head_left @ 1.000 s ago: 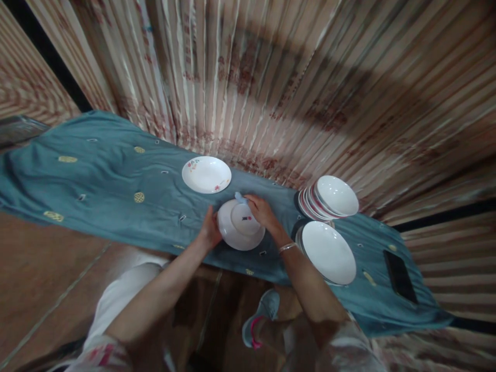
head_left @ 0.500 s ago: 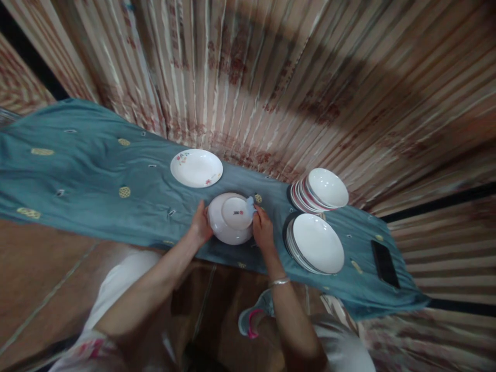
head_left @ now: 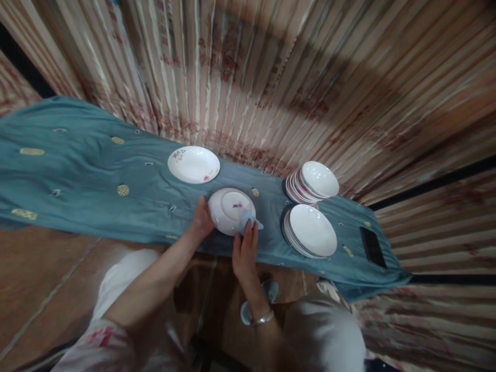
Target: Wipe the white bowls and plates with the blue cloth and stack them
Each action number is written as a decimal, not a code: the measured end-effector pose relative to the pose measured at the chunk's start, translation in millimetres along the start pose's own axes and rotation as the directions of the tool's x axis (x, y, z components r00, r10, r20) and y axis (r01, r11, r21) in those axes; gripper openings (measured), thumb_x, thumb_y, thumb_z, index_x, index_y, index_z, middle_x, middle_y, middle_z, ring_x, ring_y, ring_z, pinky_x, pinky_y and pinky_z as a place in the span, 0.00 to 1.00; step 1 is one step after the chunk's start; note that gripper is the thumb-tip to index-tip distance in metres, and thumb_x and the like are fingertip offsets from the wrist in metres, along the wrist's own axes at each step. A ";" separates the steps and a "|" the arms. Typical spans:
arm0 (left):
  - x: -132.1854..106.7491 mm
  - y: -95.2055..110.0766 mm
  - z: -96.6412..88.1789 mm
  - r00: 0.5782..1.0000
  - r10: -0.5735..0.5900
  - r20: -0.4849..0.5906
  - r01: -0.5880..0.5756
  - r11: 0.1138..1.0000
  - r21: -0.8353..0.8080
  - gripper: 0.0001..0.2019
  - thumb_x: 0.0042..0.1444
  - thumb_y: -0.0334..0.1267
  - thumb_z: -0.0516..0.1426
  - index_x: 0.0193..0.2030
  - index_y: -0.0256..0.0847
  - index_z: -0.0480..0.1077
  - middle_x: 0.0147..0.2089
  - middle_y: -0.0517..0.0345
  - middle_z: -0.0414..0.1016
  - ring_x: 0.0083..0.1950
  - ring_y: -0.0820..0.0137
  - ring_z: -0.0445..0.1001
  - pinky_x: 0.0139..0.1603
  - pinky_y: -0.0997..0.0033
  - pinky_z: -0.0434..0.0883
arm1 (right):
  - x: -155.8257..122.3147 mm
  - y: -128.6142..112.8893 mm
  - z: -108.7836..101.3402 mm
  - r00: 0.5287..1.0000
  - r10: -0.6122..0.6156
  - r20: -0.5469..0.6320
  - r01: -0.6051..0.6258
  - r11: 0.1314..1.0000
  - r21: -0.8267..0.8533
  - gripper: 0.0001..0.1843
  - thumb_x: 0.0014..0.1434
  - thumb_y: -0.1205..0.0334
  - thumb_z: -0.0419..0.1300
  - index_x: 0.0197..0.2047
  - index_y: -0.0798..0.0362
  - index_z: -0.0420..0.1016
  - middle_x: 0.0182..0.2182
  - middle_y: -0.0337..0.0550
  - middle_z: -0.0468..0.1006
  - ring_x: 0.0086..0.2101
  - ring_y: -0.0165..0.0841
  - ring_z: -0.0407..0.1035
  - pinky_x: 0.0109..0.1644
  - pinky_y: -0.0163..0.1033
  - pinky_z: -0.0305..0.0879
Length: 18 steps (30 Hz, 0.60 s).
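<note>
An upturned white plate rests on the teal cloth. My left hand grips its left rim, fingers curled round the edge. My right hand presses a small light-blue rag against the plate's near right rim, fingers together on the rag. A second white plate with a floral pattern lies face up just behind.
Two stacks of white plates stand to the right: a tilted one at the back, a flat one nearer. A black phone lies near the cloth's right end. A striped curtain hangs behind. My knees and a shoe are below.
My right hand has swept the rag round the plate's rim, from the far side down the right to the near right edge. The left hand has kept its hold.
</note>
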<state>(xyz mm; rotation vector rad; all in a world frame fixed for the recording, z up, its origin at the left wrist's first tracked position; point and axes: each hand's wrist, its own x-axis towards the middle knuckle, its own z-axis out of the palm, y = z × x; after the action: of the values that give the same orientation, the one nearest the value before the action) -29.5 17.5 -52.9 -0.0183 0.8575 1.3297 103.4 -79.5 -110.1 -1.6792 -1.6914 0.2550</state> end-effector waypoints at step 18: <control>-4.3 1.0 3.5 0.998 -0.056 -0.035 0.055 0.998 -0.018 0.29 0.70 0.48 0.42 0.65 0.30 0.67 0.43 0.46 0.84 0.46 0.57 0.82 0.52 0.58 0.77 | -6.9 -25.1 6.3 0.901 -0.377 0.213 0.421 0.880 -0.220 0.28 0.66 0.74 0.47 0.69 0.62 0.62 0.69 0.65 0.57 0.72 0.49 0.41 0.69 0.62 0.54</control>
<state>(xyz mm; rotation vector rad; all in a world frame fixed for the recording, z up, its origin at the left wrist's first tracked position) -28.5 15.9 -47.7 -0.0789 0.8700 1.2881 79.0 -87.0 -101.8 -1.4686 -2.2331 -0.0334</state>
